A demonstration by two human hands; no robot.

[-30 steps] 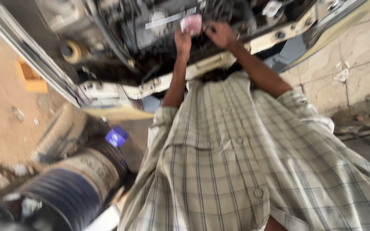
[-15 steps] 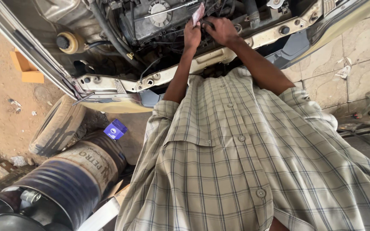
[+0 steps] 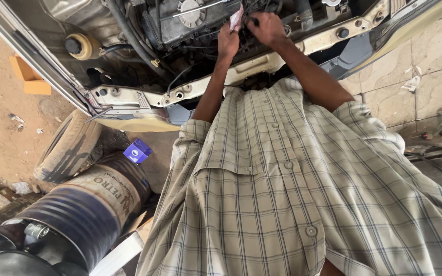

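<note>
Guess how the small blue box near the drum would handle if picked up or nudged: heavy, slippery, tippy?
The small blue box looks like thin cardboard, so probably light and easy to dent. Its flat faces suggest sliding or toppling, not rolling. It sits tilted between the drum and tyre, so a nudge may tip it.

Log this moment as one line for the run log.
left hand holds pale rag | right hand grips dark part in engine bay | blue drum lower left

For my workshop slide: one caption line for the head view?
Both hands, left hand and right hand, reach into a car's engine bay, pinching a pale slip.
</note>
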